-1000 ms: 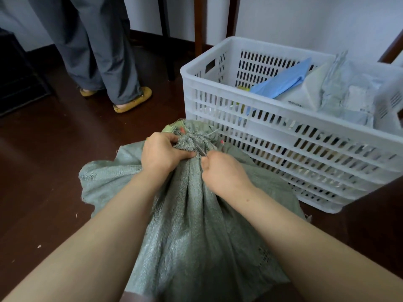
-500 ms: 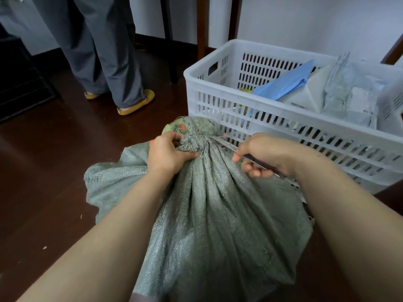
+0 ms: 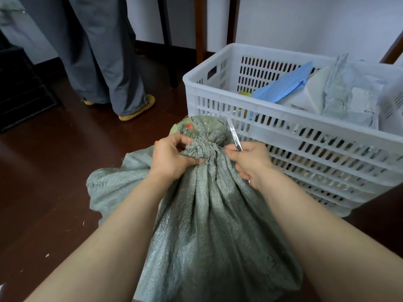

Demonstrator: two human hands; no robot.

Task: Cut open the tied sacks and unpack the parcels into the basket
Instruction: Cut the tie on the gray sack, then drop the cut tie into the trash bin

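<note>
A grey-green woven sack [image 3: 209,225] stands on the floor in front of me, its neck gathered into a tied bunch [image 3: 201,147]. My left hand [image 3: 172,158] grips the bunched fabric just left of the tie. My right hand [image 3: 250,160] holds a thin metal blade [image 3: 233,132] that points up and away, with its fingertips touching the right side of the tie. The white slatted plastic basket [image 3: 283,136] stands right behind the sack and holds a blue parcel [image 3: 283,83] and pale grey-white parcels [image 3: 349,97].
A person in grey trousers [image 3: 102,55] and yellow slippers stands at the upper left on the dark wooden floor [image 3: 43,182]. Dark furniture legs stand against the white wall behind the basket. A black shelf unit [image 3: 19,90] is at the far left.
My right hand swung out to the right with the blade, then came back to the tie; the blade now points upward. My left hand kept its hold on the sack's neck.
</note>
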